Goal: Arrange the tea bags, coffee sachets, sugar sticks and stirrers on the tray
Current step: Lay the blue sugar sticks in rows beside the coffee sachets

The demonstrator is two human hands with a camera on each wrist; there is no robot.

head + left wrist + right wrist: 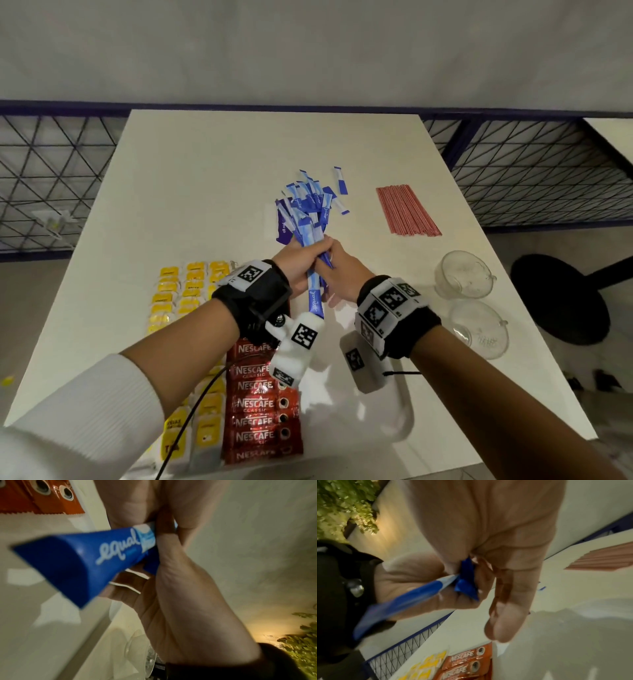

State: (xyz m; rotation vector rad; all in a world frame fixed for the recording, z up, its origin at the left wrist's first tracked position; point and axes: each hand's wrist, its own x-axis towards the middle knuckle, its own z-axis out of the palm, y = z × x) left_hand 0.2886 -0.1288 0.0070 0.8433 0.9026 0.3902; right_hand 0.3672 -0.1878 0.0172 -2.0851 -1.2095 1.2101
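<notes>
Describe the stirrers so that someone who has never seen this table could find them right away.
Start at the white table and look to its far right side, beyond the two clear glass cups. There the stirrers lie flat in one neat, close-packed row. They are thin, pinkish-red sticks, unlike the loose blue and white sugar sticks heaped to their left.

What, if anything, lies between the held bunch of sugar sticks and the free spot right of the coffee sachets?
Nothing visible does. Both the left hand and right hand grip the sugar sticks above the table; the surface right of the coffee sachets shows only shadow. The glass cups stand farther right.
</notes>
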